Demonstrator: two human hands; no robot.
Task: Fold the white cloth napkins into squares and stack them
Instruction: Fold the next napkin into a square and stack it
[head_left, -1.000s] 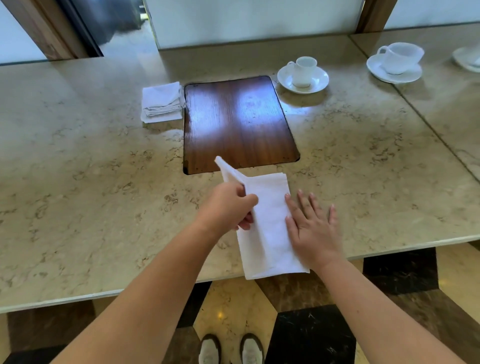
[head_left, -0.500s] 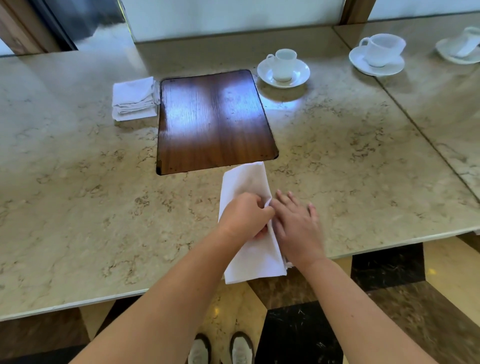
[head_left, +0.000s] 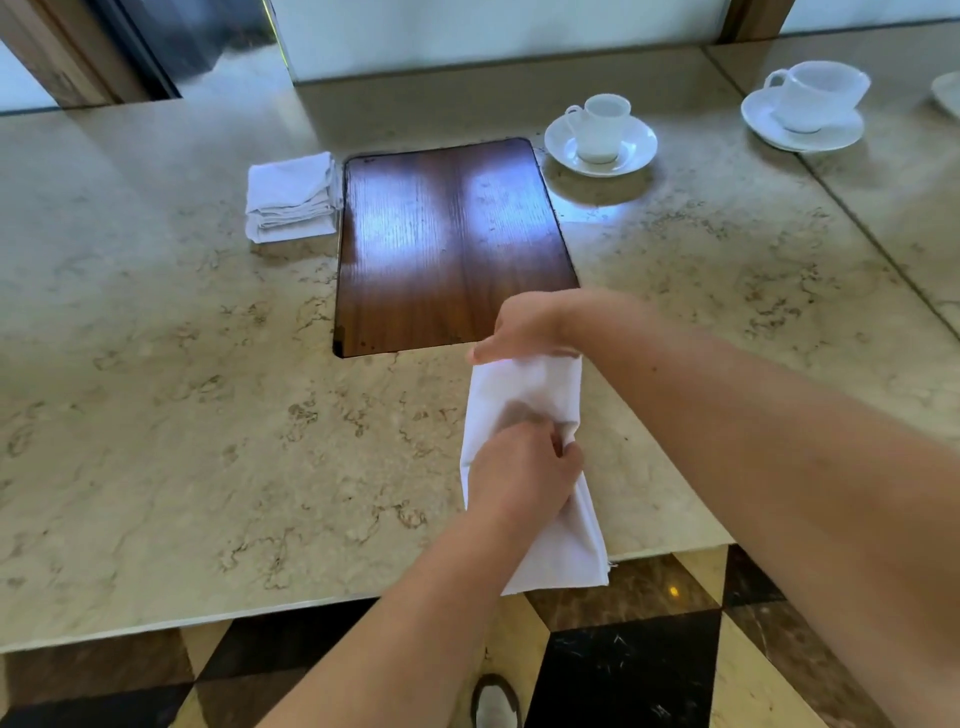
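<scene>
Mid-fold on one white napkin (head_left: 524, 395), now a long narrow strip lying on the marble counter (head_left: 156, 415) just short of the wooden inlay (head_left: 447, 244), near end hanging over the counter's front edge. Right hand (head_left: 524, 325) at the far end, fingers curled over that short edge, apparently pinching it, though the underside is hidden. Left hand (head_left: 519, 475) at mid-strip, fingers bunched and clamped on the cloth there.

Step judged: halving the strip lengthwise to make the square.

Next move calls for bringing one end over to meet the other, edges aligned, then pressing flat. After that, onto the folded stack (head_left: 291, 197) touching the inlay's left side, well apart from here. Cup and saucer (head_left: 600, 135) beyond the inlay's right corner, out of the way.
</scene>
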